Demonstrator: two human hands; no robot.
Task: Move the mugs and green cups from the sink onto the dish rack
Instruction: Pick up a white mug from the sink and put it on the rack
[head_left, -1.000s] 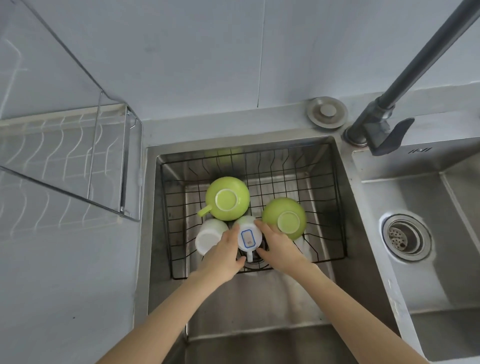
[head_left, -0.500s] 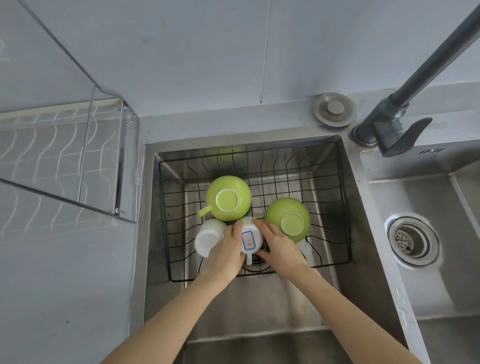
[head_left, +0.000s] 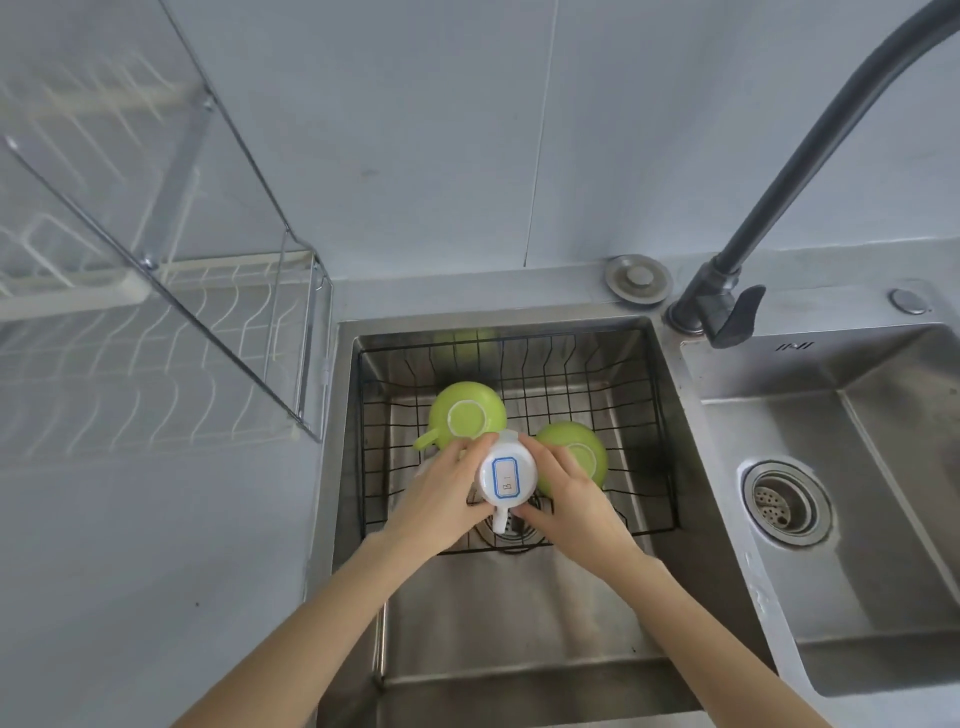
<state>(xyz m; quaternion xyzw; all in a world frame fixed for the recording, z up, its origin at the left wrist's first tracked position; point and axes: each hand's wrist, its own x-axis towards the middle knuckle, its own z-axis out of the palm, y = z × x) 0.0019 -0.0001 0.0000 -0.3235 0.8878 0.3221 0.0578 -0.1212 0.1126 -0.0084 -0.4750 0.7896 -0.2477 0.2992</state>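
An upside-down white mug (head_left: 507, 475) with a blue-framed label on its base is lifted above the black wire basket (head_left: 644, 415) in the left sink (head_left: 519, 623). My left hand (head_left: 441, 493) and my right hand (head_left: 571, 499) both grip its sides; its handle points toward me. Two green cups lie upside down in the basket: one (head_left: 467, 413) with its handle to the left, the other (head_left: 576, 452) partly behind my right hand. A second white mug is almost fully hidden under my left hand. The dish rack (head_left: 156, 364) stands on the counter to the left.
A dark tap (head_left: 737, 291) arches over from the right. A round metal plug (head_left: 638, 277) lies on the back ledge. The right sink (head_left: 831, 493) has an open drain (head_left: 784, 501). The rack's metal frame (head_left: 306, 338) stands close to the left sink's edge.
Both hands have raised the labelled white mug out of the basket; it looks larger and closer now. My head has tilted up, showing more wall and rack.
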